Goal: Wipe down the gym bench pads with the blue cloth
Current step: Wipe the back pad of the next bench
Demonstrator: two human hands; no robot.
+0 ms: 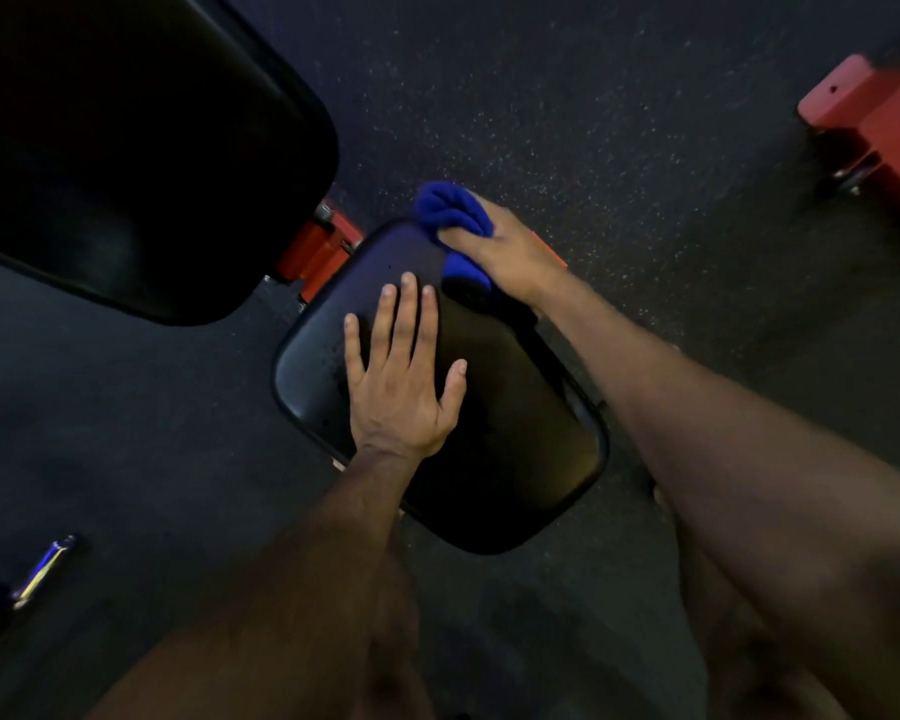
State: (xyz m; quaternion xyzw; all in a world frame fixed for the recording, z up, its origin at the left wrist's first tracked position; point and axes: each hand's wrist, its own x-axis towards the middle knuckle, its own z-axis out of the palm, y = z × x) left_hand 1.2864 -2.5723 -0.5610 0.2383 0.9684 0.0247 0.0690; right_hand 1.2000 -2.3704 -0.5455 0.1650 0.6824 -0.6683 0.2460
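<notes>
Head view: right hand (505, 252) bunching the blue cloth (453, 210) at the far corner of the seat pad (515, 433), fingers curled round the wad and gripping it, part of the cloth bulging above the knuckles and part trailing below the palm onto the pad. Left hand (401, 376) laid flat on the middle of the same pad, fingers (409, 304) straight and slightly spread, thumb out to the side, pressing down and holding nothing. Larger back pad (141, 148) up and to the left, well apart from both hands, joined by a red frame (323, 252) showing in the gap between the two pads. Speckled rubber floor (593, 96) all around; another red frame piece (874, 111) at the far right; a dark wheel and a shiny bar at the lower left, too dim to name.

Step in hand, by judgement: wiping the seat pad from its far edge. Best done with the cloth flattened rather than balled, for wider contact; overlapping strokes drawn from far edge toward the near one; left hand bracing, then shifted aside so the patch beneath it gets covered too. Back pad probably yet to do.
</notes>
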